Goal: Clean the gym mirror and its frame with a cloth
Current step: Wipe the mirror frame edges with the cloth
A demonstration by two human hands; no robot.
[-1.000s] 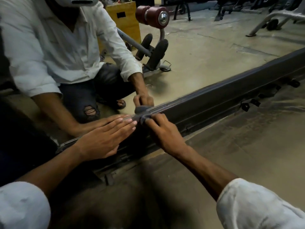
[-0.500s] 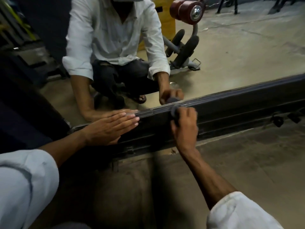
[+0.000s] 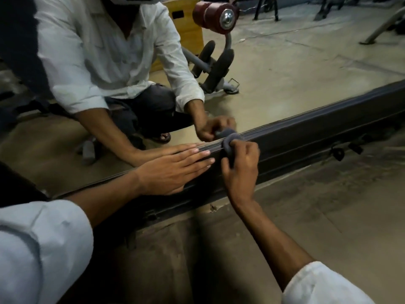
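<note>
The mirror (image 3: 295,69) stands on the floor and its dark metal bottom frame (image 3: 317,128) runs from lower left up to the right edge. My right hand (image 3: 241,170) grips a small dark grey cloth (image 3: 230,142) bunched against the frame's top edge where it meets the glass. My left hand (image 3: 175,170) lies flat with straight fingers on the frame, just left of the cloth. The glass reflects me crouching in a white shirt, with both hands mirrored.
Brown concrete floor (image 3: 328,216) lies in front of the frame. Small black brackets (image 3: 338,152) stick out below the frame at the right. The mirror reflects a gym machine with red roller pads (image 3: 215,16) and a yellow box (image 3: 186,29).
My right hand has slid the cloth to the right along the frame's top edge, away from my left hand and turned more upright. The view has shifted; my left hand stays flat.
</note>
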